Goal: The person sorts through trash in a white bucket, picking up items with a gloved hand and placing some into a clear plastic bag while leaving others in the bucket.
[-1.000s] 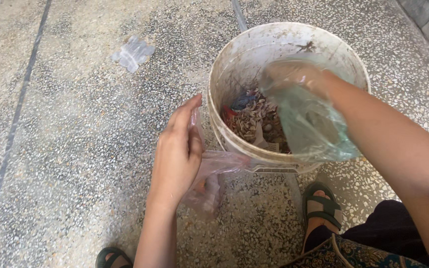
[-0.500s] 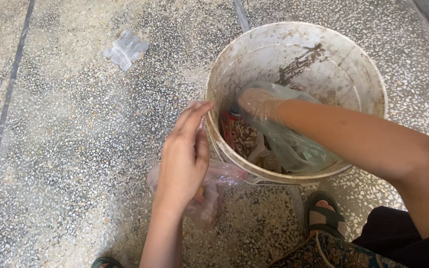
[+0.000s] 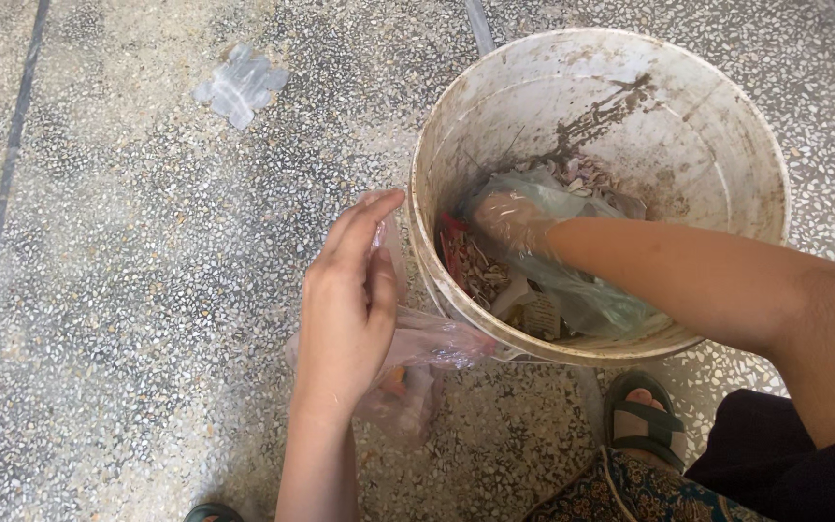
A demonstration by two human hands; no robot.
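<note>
Head view, looking straight down. Right hand [image 3: 509, 217] down inside a grubby white bucket [image 3: 727, 126], wrapped in a thin greenish plastic bag [image 3: 587, 295] worn like a glove, fingers curled loosely over the rubbish; can't tell through the film whether anything is actually gripped. Just under and around that hand: a heap of dry husks and scraps [image 3: 480, 271] with a bit of red wrapper at its left edge. Brown streaks running down the bucket wall beyond the hand.

Left hand [image 3: 345, 309] outside the bucket, right next to the rim, fingers mostly straight and pressed together with the thumb against a clear pinkish plastic bag [image 3: 417, 362]. Bag pinched, hanging below the hand and bunched against the bucket's near side, something orange showing through.

Far off beyond the left hand: a crumpled clear plastic scrap [image 3: 241, 85] lying on the speckled terrazzo floor [image 3: 128, 290]. Near the right forearm, a foot in a green sandal [image 3: 645, 425] beside patterned cloth.
</note>
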